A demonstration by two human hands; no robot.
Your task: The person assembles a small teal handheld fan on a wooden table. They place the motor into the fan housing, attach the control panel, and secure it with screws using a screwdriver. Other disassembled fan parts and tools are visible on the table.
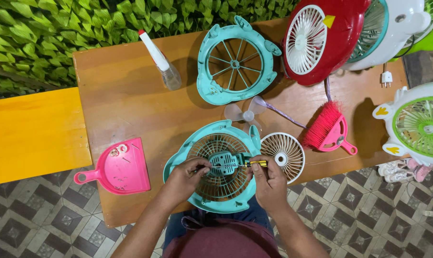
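Holding a screwdriver, the right hand curls over the teal fan, low in the middle. The left hand pinches its tip. The fan hangs over the table edge.

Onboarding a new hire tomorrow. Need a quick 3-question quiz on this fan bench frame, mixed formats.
1. True or false: the right hand holds a screwdriver laid across the teal fan housing.
2. Multiple choice: what lies just right of that housing? A) white round grille B) spray bottle C) pink dustpan
3. Fill in: the loose fan blade lies between the housing and the ____ front cover.

Key: 1 true; 2 A; 3 teal. The left hand rests on the housing.
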